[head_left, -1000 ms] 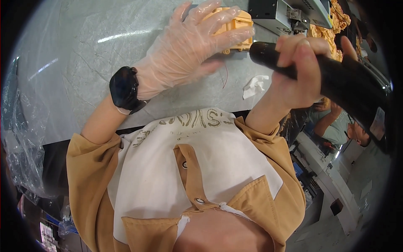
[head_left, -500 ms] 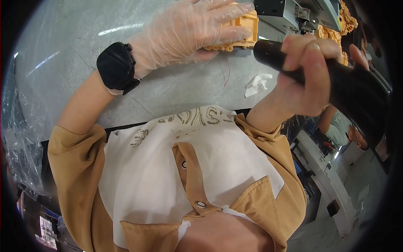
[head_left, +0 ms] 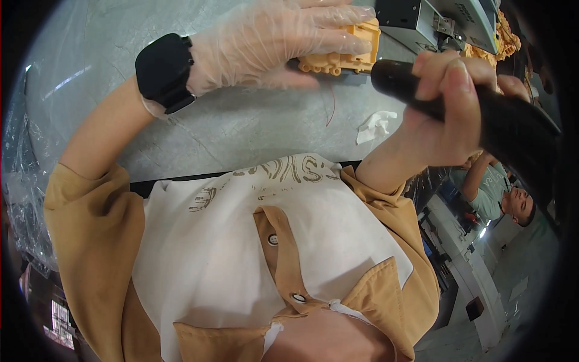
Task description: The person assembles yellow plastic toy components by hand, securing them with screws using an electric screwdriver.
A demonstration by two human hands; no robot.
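Note:
My left hand, in a clear disposable glove, lies with fingers stretched across a yellow-orange plastic toy truck part at the top of the view. Its thumb points away from the part, slightly blurred, and the hand is open. The part has round knobs along its near edge and sits on something dark and low, mostly hidden. In my bare right hand is a thick black electric screwdriver, fingers wrapped round it. Its narrow front end points at the part's near right corner; no bit can be made out.
Crumpled white tissue and a thin red wire lie on the grey table. A grey machine stands beyond the part, with more yellow-orange pieces to its right. Clear plastic sheeting hangs left. Another person is at right.
My left thumb has come away from the part's near edge and the left forearm has swung outward. The part and screwdriver appear slightly farther right, partly because the view shifted.

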